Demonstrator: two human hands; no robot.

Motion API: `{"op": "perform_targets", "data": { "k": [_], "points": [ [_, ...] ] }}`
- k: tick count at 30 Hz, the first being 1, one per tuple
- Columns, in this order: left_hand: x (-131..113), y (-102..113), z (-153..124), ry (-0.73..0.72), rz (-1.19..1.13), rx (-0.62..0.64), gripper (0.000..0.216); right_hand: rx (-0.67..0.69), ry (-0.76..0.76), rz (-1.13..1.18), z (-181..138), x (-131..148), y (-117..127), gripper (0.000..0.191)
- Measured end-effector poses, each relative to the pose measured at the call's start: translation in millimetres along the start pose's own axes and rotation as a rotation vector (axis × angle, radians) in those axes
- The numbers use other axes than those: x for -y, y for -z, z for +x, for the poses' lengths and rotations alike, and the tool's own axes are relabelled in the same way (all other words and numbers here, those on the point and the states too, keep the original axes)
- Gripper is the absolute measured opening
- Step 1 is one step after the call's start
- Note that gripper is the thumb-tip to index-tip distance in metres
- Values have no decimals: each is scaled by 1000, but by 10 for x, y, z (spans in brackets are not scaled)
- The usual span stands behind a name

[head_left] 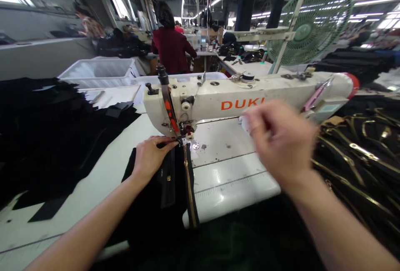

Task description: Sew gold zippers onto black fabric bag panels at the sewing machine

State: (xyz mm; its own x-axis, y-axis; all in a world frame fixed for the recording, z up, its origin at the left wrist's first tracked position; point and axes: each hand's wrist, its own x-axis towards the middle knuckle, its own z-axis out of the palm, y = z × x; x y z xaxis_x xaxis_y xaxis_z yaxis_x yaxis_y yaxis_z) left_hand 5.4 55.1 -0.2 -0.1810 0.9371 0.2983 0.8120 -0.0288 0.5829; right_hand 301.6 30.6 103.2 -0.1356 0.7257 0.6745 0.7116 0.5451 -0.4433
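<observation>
A white sewing machine with orange lettering stands before me. My left hand is closed at the edge of a piece of black fabric, its thumb and fingertips right beside the presser foot. Along the fabric's right side, a black zipper tape with gold teeth runs from the foot towards me. A black strip with a small gold-coloured piece lies left of the tape. My right hand is raised in front of the machine's arm, fingers curled and blurred; whether it holds anything is unclear.
Black fabric pieces are heaped on the left. Black zippers with gold teeth lie piled on the right. Behind the machine are a white plastic bin, a green fan and a person in a dark red top.
</observation>
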Motion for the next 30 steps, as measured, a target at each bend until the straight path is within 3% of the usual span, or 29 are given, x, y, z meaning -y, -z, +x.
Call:
{"op": "perform_targets", "data": {
  "k": [2, 3, 6, 9, 16, 30],
  "points": [
    [-7, -18, -1, -6, 8, -1, 24, 260, 35, 114, -272, 179, -591, 9],
    [-6, -26, -5, -9, 8, -2, 26, 409, -105, 238, -345, 205, -861, 8],
    [12, -43, -24, -6, 2, -7, 28, 467, -276, 292, -334, 133, -1459, 10],
    [35, -50, -37, 0, -19, -10, 29, 457, -336, 299, -192, 58, -1749, 8],
    [38, -56, -18, 5, -54, -14, 28, 415, -348, 266, -141, 119, -1941, 12],
    [-5, -55, 2, -22, -70, -9, 22, 362, -334, 297, -206, 97, -1882, 16]
  ]
}}
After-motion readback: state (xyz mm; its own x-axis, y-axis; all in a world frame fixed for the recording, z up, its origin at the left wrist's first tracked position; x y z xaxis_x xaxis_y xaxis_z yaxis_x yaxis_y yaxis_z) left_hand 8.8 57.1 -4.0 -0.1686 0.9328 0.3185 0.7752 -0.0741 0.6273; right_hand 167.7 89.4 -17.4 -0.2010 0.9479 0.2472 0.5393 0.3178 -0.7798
